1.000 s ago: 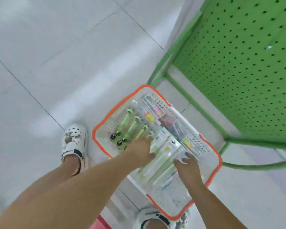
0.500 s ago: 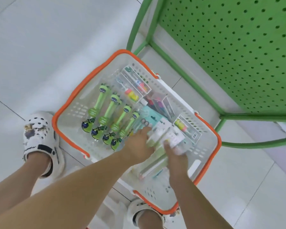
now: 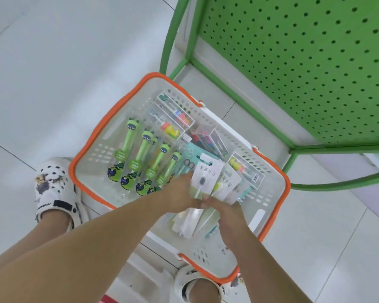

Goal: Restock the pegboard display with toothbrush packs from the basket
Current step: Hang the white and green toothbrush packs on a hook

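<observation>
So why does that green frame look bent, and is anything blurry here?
Head view: the wide-angle lens bows the green frame near the edge; the lighting is soft and even, with pale glare on the floor; the small print on the packs held by both hands is too soft to read.

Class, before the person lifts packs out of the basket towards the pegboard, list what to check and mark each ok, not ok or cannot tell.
1. Left hand holds the white packs: ok.
2. Right hand grips the same packs: ok, fingers partly hidden.
3. How many packs are held: cannot tell.
4. Green toothbrush packs lie beside the hands, out of the way: ok.
5. Basket stands on the floor by the pegboard: ok.
6. Free hooks on the pegboard: cannot tell; only bare holes show.
</observation>
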